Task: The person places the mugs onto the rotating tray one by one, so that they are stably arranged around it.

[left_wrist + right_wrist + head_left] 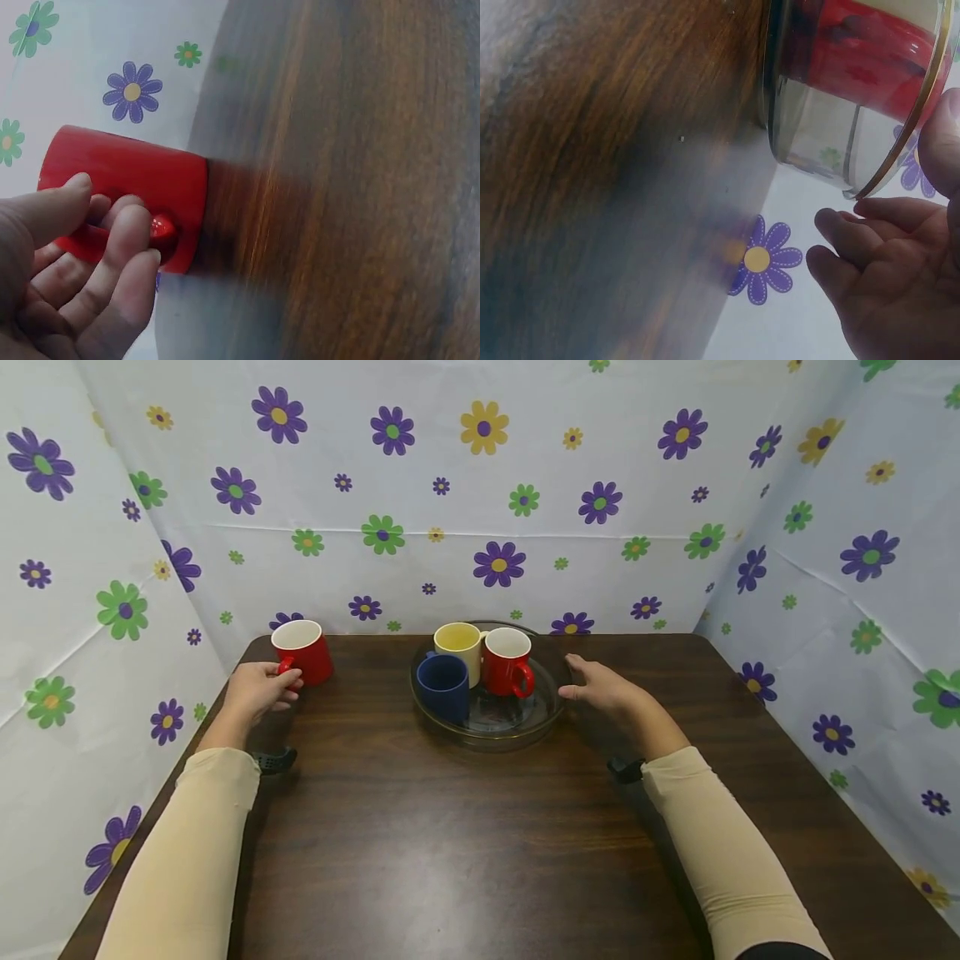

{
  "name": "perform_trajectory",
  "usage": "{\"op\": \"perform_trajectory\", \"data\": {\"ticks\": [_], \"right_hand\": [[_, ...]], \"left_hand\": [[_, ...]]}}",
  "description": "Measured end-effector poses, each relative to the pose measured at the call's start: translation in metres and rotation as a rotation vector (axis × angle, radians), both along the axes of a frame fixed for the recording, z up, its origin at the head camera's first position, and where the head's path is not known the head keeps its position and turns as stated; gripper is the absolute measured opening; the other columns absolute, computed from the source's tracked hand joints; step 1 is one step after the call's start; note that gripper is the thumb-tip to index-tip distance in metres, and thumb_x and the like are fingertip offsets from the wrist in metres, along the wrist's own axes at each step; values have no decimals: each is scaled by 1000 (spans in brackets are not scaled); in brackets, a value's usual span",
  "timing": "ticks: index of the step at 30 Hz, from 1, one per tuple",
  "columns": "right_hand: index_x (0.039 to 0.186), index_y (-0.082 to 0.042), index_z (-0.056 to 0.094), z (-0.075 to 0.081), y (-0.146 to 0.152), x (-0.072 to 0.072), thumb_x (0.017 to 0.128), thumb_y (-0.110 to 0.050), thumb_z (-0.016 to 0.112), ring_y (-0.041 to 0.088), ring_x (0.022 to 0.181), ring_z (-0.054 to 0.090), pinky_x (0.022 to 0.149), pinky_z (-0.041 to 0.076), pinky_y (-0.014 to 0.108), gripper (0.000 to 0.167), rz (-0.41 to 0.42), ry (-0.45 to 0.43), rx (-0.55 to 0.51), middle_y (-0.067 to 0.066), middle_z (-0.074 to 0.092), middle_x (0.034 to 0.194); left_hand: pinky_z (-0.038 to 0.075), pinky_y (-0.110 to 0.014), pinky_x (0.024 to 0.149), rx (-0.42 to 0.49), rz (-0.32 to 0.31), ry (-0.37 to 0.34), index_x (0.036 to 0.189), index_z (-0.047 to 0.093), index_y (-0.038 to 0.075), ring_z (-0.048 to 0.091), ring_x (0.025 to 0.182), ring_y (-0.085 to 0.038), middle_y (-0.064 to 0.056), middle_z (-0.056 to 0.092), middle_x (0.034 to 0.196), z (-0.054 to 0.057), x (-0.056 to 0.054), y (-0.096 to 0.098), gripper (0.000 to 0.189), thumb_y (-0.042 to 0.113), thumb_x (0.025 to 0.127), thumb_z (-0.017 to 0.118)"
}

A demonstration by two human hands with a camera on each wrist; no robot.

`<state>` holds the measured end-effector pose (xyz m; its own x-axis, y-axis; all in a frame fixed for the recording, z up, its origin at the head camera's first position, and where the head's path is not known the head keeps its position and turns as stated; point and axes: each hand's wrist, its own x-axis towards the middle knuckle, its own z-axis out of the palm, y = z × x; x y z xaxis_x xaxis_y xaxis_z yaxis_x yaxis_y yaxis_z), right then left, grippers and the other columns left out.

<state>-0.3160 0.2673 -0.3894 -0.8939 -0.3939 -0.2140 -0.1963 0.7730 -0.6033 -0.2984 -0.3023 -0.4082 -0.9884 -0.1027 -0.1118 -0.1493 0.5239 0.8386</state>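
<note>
At the table's far left corner stands a red mug [309, 653] with a white inside. My left hand [257, 692] holds its handle with curled fingers, seen closely around the red handle [161, 231] in the left wrist view. A round clear glass dish [495, 742] with a gold rim sits at the back middle. Inside it are a yellow mug [459, 637], a blue mug [444, 687] and a second red mug [504, 662]. My right hand [603, 687] is at the dish's right rim, thumb and fingers spread; whether it touches the rim I cannot tell.
The dark wooden table [450, 835] runs from the near edge to the back wall. A white flowered cloth [420, 493] hangs behind the table and along both sides. Dark bands are on both wrists.
</note>
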Motion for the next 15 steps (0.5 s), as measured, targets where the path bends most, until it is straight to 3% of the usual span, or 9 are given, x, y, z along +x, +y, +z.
{"op": "perform_trajectory", "data": {"ticks": [6, 10, 15], "right_hand": [[159, 6, 13, -1, 0, 1, 102, -26, 62, 45, 152, 10, 122, 12, 59, 82, -13, -15, -5, 29, 15, 164], [161, 2, 12, -3, 0, 1, 103, -26, 62, 44, 153, 9, 122, 12, 60, 82, -42, -48, -21, 27, 13, 166], [161, 1, 11, -3, -1, 2, 103, -26, 61, 43, 153, 8, 122, 11, 60, 81, -60, -62, -34, 25, 11, 167]], "left_hand": [[60, -22, 69, -5, 50, 63, 129, 60, -11, 76, 77, -20, -24, 72, 105, -4, -2, 2, 49, 31, 104, 60], [59, -22, 69, 10, 85, 50, 131, 59, -10, 75, 75, -18, -19, 74, 100, -5, -3, 3, 50, 32, 103, 60], [60, -24, 72, 16, 85, 31, 132, 59, -9, 75, 77, -20, -21, 72, 104, -3, 0, 2, 51, 33, 104, 59]]}}
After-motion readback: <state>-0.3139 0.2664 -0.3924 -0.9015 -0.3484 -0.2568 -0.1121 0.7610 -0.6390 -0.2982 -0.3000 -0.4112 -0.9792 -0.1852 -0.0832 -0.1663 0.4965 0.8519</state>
